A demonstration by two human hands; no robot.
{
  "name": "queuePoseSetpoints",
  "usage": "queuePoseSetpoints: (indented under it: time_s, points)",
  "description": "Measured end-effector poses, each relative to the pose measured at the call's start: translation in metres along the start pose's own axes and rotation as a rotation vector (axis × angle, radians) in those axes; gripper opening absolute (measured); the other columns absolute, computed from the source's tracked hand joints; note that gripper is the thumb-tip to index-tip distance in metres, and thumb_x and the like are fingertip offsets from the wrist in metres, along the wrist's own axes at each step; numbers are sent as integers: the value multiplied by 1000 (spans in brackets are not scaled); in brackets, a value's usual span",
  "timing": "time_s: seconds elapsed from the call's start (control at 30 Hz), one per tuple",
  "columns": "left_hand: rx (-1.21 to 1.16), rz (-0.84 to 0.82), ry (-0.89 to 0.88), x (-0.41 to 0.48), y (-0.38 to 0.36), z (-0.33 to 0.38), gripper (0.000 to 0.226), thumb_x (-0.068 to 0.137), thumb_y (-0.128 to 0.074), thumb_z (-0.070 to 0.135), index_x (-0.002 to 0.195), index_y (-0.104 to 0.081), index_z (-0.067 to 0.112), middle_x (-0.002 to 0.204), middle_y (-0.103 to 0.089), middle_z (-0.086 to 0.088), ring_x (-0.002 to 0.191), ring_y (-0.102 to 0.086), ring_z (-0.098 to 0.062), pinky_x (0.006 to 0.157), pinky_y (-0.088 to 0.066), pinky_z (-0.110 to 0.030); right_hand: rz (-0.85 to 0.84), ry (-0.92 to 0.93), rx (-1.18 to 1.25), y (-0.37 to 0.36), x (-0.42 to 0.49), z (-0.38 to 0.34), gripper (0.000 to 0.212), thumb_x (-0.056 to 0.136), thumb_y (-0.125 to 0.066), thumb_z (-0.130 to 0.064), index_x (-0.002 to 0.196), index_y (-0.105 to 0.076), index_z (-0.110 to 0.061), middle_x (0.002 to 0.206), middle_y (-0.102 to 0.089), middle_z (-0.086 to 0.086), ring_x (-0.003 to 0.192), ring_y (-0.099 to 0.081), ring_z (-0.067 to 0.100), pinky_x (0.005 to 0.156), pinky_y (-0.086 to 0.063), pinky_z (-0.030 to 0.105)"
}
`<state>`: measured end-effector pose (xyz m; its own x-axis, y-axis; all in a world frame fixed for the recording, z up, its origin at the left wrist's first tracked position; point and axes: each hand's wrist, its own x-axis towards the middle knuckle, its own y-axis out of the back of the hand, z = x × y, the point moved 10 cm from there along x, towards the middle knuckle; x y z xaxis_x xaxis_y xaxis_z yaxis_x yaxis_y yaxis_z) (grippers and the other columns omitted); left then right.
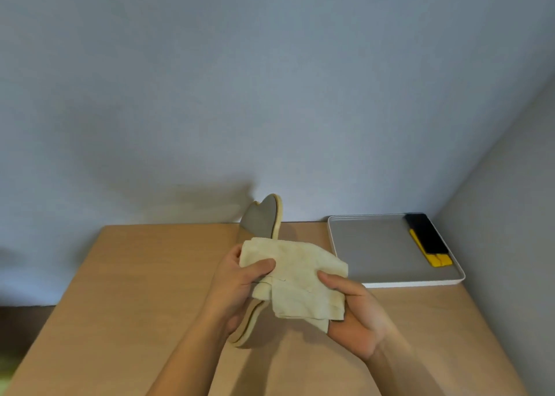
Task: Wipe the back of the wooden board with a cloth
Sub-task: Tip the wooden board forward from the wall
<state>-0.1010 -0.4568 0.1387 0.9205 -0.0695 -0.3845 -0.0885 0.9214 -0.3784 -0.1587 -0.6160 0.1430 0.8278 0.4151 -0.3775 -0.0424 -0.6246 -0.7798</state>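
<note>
The wooden board [265,218] is thin, with a rounded heart-like top and a pale edge. It stands tilted on its edge over the table, its grey-shaded face turned left. Its lower end [244,331] shows below my left wrist. My left hand [240,281] grips the board's middle, thumb on top of the cloth. The cream cloth [300,278] is draped over the board's middle and hides it there. My right hand [357,311] pinches the cloth's right side, thumb on top, fingers underneath.
A light wooden table [135,290] stands against a grey-blue wall. A white tray [378,254] lies at the back right, and in its far corner is a black and yellow object [428,242]. A second wall closes the right side.
</note>
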Motion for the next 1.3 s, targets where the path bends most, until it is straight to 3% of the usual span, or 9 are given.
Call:
queuePoseSetpoints:
  time_s: [0.1,0.23,0.43,0.57,0.67,0.93,1.13,1.2,1.3]
  points:
    - [218,118,-94,6,-20,-9,42,81,-84,3,115,-60,10,93,-81,-11,78,-79,-27,68,-63,-41,57,-38,61,35,-15,-13,55,94,-62,-2,147,-49,5,151,-52,31,138,-51,50,117,-40,61]
    - [620,276,-309,23,-32,1,38,89,-75,18,122,-58,11,88,-68,-1,68,-64,1,62,-49,-16,155,-26,142,82,-21,-34,60,80,-73,-4,138,-59,2,138,-65,29,122,-66,49,88,-61,59]
    - [1736,365,-517,61,-69,-2,49,94,-61,30,135,-54,4,126,-57,-11,111,-57,-29,92,-51,-39,249,-14,239,137,-6,-41,52,89,-66,-7,139,-57,-1,136,-68,27,120,-68,47,89,-61,58]
    - [2044,412,-415,90,-73,-18,73,95,-54,28,153,-31,-10,130,-50,-16,112,-53,-29,91,-46,-38,317,-61,252,158,15,-25,49,93,-63,-9,140,-56,-2,135,-68,27,123,-65,45,86,-56,54]
    - [2075,424,-345,108,-69,-22,80,93,-56,26,155,-23,-13,133,-47,-18,115,-53,-29,93,-49,-37,345,-84,243,164,29,-12,51,89,-66,-8,139,-58,-1,132,-70,27,123,-65,44,85,-57,52]
    - [1905,487,-367,128,-68,-1,36,99,-56,28,130,-52,10,120,-56,-9,107,-56,-27,85,-47,-37,335,-110,246,161,52,1,49,85,-69,-3,133,-62,-2,122,-75,27,103,-76,44,72,-66,51]
    - [1813,377,-516,152,-75,8,68,96,-59,10,157,-30,10,150,-46,-17,131,-49,-33,102,-45,-42,303,-96,241,154,60,-9,48,86,-70,-4,133,-62,-2,123,-74,27,107,-75,46,77,-66,54]
    - [1818,291,-514,160,-73,0,90,91,-54,-6,167,-9,9,173,-18,-17,157,-25,-34,123,-30,-44,294,-93,238,150,62,-14,48,86,-70,-4,133,-62,-2,124,-74,27,107,-74,46,78,-66,54]
    - [1686,240,-527,163,-70,-4,97,87,-48,-21,168,0,4,177,-2,-15,164,-4,-28,129,-8,-35,270,-81,233,141,65,-21,50,85,-71,-5,134,-61,-2,124,-74,27,108,-74,46,76,-66,53]
